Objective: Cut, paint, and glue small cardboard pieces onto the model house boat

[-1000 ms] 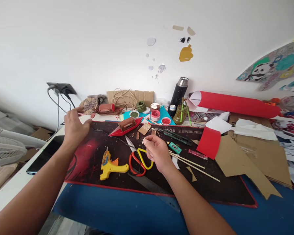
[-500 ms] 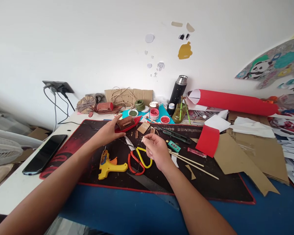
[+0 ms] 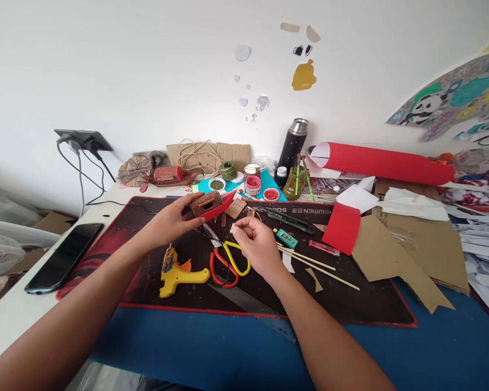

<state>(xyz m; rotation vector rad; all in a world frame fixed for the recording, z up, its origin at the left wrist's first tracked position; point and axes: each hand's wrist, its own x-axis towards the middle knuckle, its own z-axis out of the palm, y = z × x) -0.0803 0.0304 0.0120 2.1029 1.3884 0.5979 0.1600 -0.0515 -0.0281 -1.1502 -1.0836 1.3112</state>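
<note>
My left hand grips a small model boat with a red hull and a brown cabin, tilted above the dark mat. Thumb and forefinger of my right hand pinch a tiny pale piece, just right of the boat and not touching it. Beneath and between the hands lie scissors with red and yellow handles. A yellow glue gun rests on the mat to their left. Behind my right hand are a green utility knife and a square cardboard piece.
Open paint jars stand at the back beside a black flask. Thin sticks, a teal box and cardboard lie rightward. A phone is at the left, a ruler near the front edge.
My left hand has tipped the boat, so its cabin opening shows more. My right hand still pinches the pale piece. The whole view has shifted slightly.
</note>
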